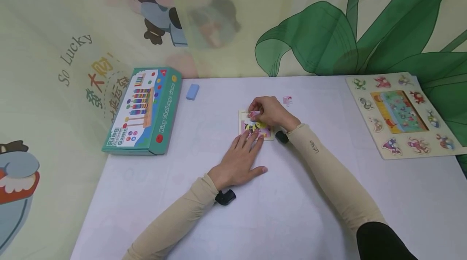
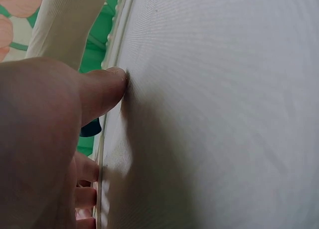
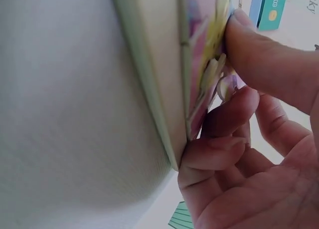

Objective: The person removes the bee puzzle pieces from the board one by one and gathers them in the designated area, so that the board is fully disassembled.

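Observation:
A small jigsaw board [image 1: 240, 124] with a cream rim and a yellow-and-black bee picture lies mid-table. Over its far side, my right hand [image 1: 270, 110] pinches a pink puzzle piece [image 1: 253, 114] between thumb and fingers. The right wrist view shows this hand [image 3: 269, 149] close against the board's edge [image 3: 149, 84], with the piece partly hidden by fingers. My left hand [image 1: 238, 164] lies palm down with straight fingers, their tips on the board's near side. Its thumb [image 2: 104, 92] touches the white cloth. A loose pink-and-white piece [image 1: 287, 100] lies beyond my right hand.
At the left stands a green Ring Challenge Game box [image 1: 142, 110], with a blue block [image 1: 192, 92] beside it. A larger picture board [image 1: 368, 136] lies at the right edge. A printed curtain [image 1: 226, 61] hangs behind the white table [image 1: 204, 130].

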`<action>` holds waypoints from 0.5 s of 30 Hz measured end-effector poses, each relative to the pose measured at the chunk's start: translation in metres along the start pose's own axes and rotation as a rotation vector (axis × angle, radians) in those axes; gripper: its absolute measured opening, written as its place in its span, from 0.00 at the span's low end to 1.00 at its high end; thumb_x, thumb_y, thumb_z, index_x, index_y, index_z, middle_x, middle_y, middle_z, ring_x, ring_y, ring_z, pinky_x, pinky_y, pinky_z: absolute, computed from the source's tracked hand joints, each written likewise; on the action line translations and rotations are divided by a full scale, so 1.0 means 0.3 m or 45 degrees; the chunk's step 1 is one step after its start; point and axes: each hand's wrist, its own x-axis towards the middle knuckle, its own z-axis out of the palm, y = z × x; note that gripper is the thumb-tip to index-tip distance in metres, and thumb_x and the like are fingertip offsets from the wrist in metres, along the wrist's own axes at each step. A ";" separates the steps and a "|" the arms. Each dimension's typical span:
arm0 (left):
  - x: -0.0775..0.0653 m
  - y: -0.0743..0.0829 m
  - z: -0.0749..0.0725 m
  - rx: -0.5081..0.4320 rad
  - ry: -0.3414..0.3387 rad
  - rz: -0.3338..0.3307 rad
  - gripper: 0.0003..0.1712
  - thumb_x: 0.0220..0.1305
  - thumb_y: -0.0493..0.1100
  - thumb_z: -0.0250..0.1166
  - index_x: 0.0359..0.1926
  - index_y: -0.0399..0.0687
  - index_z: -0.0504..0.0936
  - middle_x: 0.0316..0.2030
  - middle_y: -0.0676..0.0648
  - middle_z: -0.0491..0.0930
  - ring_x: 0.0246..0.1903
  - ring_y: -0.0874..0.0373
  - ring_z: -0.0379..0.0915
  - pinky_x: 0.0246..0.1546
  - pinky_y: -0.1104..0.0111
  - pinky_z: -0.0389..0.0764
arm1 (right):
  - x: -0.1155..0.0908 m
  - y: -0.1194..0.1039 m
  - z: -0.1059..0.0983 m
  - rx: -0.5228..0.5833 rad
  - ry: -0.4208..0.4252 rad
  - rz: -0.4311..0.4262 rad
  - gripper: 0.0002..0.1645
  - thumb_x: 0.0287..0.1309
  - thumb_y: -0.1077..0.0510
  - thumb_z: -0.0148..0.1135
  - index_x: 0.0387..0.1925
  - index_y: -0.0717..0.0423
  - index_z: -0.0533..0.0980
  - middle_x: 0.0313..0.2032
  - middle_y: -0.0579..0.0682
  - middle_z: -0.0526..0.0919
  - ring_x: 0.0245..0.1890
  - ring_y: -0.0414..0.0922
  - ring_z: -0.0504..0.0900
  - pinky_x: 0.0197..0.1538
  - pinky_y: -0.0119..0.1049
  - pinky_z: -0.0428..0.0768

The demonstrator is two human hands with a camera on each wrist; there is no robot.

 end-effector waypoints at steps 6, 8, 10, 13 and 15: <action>-0.003 0.001 0.009 -0.014 0.000 0.002 0.53 0.78 0.69 0.54 0.86 0.43 0.47 0.86 0.40 0.40 0.86 0.40 0.33 0.84 0.47 0.44 | -0.002 0.006 0.002 0.000 -0.005 -0.016 0.13 0.65 0.61 0.75 0.48 0.59 0.81 0.42 0.55 0.85 0.41 0.50 0.77 0.50 0.41 0.78; -0.003 0.000 0.009 -0.016 0.003 0.004 0.53 0.78 0.69 0.54 0.86 0.43 0.47 0.86 0.40 0.40 0.86 0.40 0.32 0.84 0.47 0.43 | -0.003 0.009 0.002 0.007 -0.012 -0.028 0.13 0.65 0.61 0.74 0.47 0.59 0.80 0.43 0.55 0.85 0.42 0.50 0.77 0.51 0.41 0.78; -0.002 0.000 0.008 -0.020 0.003 0.004 0.53 0.78 0.69 0.53 0.86 0.43 0.46 0.86 0.40 0.39 0.86 0.40 0.31 0.84 0.47 0.42 | -0.005 0.008 -0.001 0.021 -0.019 -0.040 0.11 0.67 0.62 0.73 0.47 0.58 0.80 0.43 0.56 0.86 0.42 0.50 0.78 0.51 0.41 0.78; -0.002 0.000 0.004 -0.024 0.001 0.003 0.52 0.78 0.69 0.53 0.86 0.44 0.46 0.86 0.40 0.39 0.86 0.40 0.31 0.84 0.47 0.42 | -0.007 0.013 -0.006 0.052 -0.027 -0.040 0.10 0.68 0.62 0.71 0.48 0.57 0.79 0.43 0.55 0.85 0.41 0.50 0.78 0.48 0.40 0.78; -0.002 0.000 0.003 -0.023 -0.003 0.000 0.52 0.78 0.69 0.53 0.86 0.44 0.46 0.86 0.40 0.40 0.86 0.40 0.31 0.84 0.47 0.42 | -0.010 0.013 -0.010 0.077 -0.021 -0.029 0.09 0.69 0.62 0.70 0.48 0.56 0.79 0.42 0.55 0.84 0.40 0.49 0.78 0.45 0.39 0.77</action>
